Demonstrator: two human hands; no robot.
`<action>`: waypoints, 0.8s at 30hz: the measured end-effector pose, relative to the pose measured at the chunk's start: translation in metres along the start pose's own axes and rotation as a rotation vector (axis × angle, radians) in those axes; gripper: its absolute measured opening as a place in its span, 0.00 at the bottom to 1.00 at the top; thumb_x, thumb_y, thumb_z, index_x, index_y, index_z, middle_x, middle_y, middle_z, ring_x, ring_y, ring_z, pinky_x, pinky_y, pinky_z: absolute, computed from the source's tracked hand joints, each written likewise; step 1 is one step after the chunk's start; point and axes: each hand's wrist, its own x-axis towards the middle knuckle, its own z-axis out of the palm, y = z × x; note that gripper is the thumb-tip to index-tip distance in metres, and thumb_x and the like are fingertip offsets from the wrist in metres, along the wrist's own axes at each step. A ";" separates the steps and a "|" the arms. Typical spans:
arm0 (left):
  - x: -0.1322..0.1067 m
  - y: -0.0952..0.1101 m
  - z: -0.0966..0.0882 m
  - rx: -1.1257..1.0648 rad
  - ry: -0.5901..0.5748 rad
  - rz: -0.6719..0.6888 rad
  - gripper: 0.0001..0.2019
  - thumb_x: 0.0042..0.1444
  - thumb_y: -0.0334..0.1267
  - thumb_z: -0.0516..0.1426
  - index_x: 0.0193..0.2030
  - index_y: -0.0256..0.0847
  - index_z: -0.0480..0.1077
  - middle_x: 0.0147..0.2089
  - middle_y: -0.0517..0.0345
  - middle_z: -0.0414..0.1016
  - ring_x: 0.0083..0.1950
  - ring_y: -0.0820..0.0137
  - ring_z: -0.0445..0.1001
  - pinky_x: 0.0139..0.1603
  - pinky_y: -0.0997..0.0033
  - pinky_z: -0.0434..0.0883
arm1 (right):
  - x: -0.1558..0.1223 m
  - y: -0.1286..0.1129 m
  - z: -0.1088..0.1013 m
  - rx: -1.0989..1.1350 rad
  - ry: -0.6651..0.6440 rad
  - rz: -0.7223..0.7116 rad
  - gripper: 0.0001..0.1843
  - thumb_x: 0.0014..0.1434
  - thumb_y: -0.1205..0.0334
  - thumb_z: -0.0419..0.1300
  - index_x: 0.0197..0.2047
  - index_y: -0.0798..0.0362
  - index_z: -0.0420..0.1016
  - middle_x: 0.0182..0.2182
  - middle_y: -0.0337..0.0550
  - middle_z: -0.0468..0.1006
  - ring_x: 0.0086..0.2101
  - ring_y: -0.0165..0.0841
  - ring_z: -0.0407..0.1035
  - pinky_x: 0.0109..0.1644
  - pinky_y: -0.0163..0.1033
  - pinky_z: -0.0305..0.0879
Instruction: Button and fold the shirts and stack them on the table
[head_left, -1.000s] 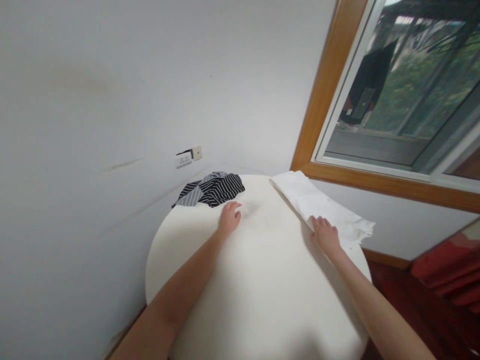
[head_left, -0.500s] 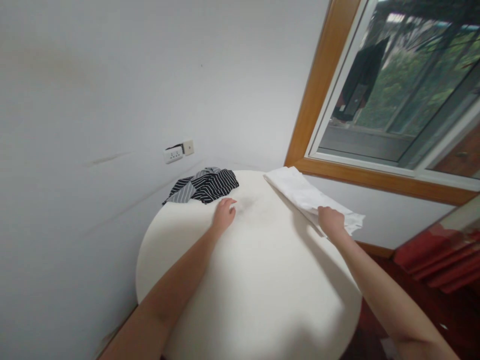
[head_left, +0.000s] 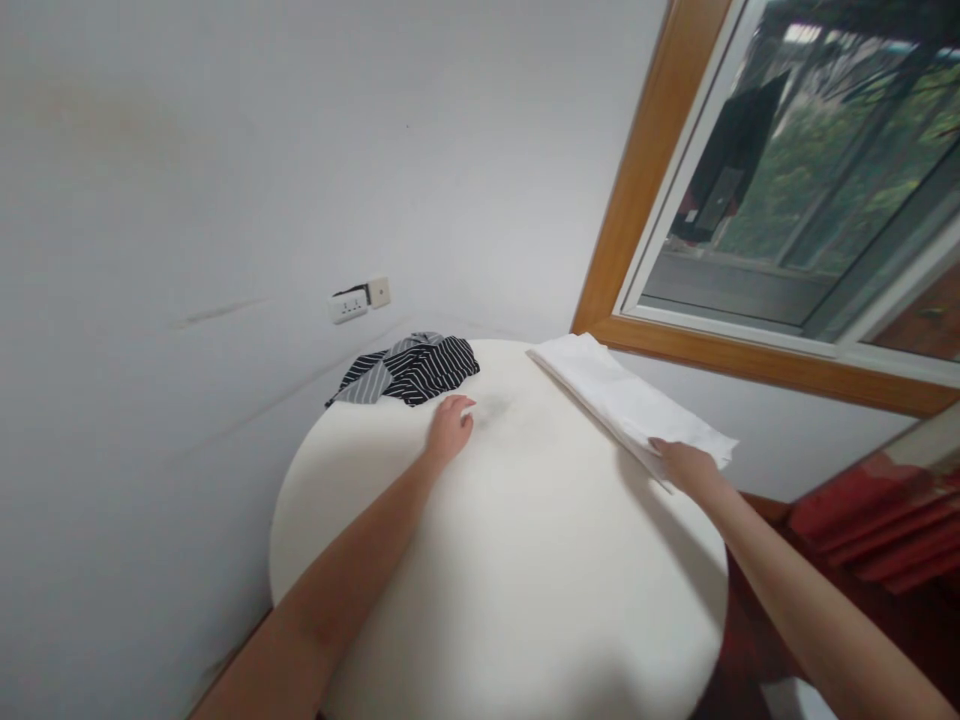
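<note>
We needed even pressure on the white cloth point(head_left: 619, 390), right hand point(head_left: 686, 466) touching, pinch unclear; left of it, left hand point(head_left: 450, 427) loosely spread

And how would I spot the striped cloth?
Find the round white table by the wall. At its far left edge, beyond the left hand, lies the crumpled striped cloth: black and grey, unlike the plain white cloth on the right.

This looks like a home: wood-framed window point(head_left: 628, 170), red draped cloth point(head_left: 870, 522), wall socket point(head_left: 349, 307) beyond the surface point(head_left: 525, 560)'s far-left edge.
</note>
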 end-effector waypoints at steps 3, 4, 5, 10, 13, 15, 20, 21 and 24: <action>0.000 0.000 0.000 0.013 0.004 -0.003 0.15 0.52 0.27 0.52 0.46 0.39 0.70 0.49 0.49 0.70 0.54 0.63 0.68 0.60 0.57 0.64 | -0.007 -0.008 0.010 0.027 -0.092 -0.009 0.23 0.61 0.69 0.49 0.59 0.49 0.65 0.44 0.54 0.77 0.43 0.45 0.73 0.41 0.45 0.66; -0.001 0.001 0.000 0.021 0.003 -0.007 0.15 0.52 0.26 0.52 0.46 0.39 0.70 0.49 0.50 0.70 0.54 0.63 0.68 0.60 0.57 0.64 | -0.006 -0.011 0.006 0.026 -0.086 -0.015 0.22 0.60 0.66 0.51 0.58 0.49 0.67 0.45 0.54 0.76 0.45 0.47 0.73 0.43 0.47 0.66; -0.001 0.002 0.000 0.034 0.000 -0.011 0.15 0.52 0.26 0.52 0.46 0.39 0.70 0.49 0.50 0.71 0.54 0.63 0.68 0.60 0.57 0.64 | -0.005 -0.016 -0.001 0.028 -0.063 -0.031 0.21 0.60 0.63 0.53 0.57 0.50 0.68 0.47 0.55 0.76 0.46 0.48 0.71 0.44 0.49 0.65; -0.002 0.009 -0.009 0.224 0.003 -0.037 0.17 0.54 0.29 0.52 0.50 0.40 0.70 0.54 0.49 0.70 0.58 0.60 0.65 0.61 0.56 0.62 | 0.010 -0.069 -0.031 0.166 0.181 -0.301 0.21 0.61 0.59 0.53 0.56 0.53 0.70 0.51 0.56 0.74 0.50 0.46 0.69 0.49 0.46 0.64; 0.001 0.005 -0.020 0.415 0.043 -0.058 0.22 0.56 0.32 0.52 0.58 0.40 0.66 0.63 0.47 0.63 0.66 0.55 0.55 0.66 0.51 0.54 | 0.023 -0.118 -0.022 0.274 0.216 -0.455 0.19 0.62 0.60 0.53 0.55 0.52 0.72 0.50 0.52 0.75 0.49 0.42 0.70 0.52 0.42 0.63; 0.003 -0.005 -0.028 0.513 0.052 -0.091 0.25 0.57 0.33 0.51 0.63 0.39 0.61 0.68 0.46 0.56 0.70 0.54 0.49 0.68 0.49 0.49 | 0.031 -0.145 -0.006 0.344 0.273 -0.524 0.20 0.62 0.59 0.53 0.56 0.52 0.71 0.52 0.51 0.75 0.52 0.42 0.68 0.54 0.43 0.62; 0.009 -0.036 -0.036 0.642 0.071 -0.274 0.30 0.56 0.33 0.52 0.66 0.36 0.57 0.69 0.42 0.53 0.70 0.51 0.49 0.67 0.45 0.49 | 0.043 -0.175 0.033 0.555 0.429 -0.557 0.22 0.66 0.54 0.48 0.58 0.52 0.70 0.57 0.51 0.70 0.58 0.40 0.61 0.62 0.46 0.56; 0.010 -0.040 -0.036 0.659 0.080 -0.295 0.29 0.56 0.34 0.52 0.66 0.35 0.57 0.69 0.41 0.54 0.70 0.50 0.49 0.67 0.45 0.49 | 0.045 -0.176 0.038 0.583 0.432 -0.556 0.22 0.66 0.54 0.47 0.57 0.53 0.71 0.57 0.52 0.71 0.58 0.39 0.62 0.62 0.46 0.56; 0.018 -0.044 -0.036 0.702 0.092 -0.283 0.22 0.57 0.34 0.51 0.59 0.35 0.65 0.67 0.42 0.58 0.70 0.51 0.50 0.67 0.43 0.47 | 0.049 -0.176 0.046 0.640 0.447 -0.551 0.22 0.66 0.55 0.48 0.55 0.55 0.73 0.56 0.52 0.71 0.58 0.39 0.62 0.62 0.47 0.56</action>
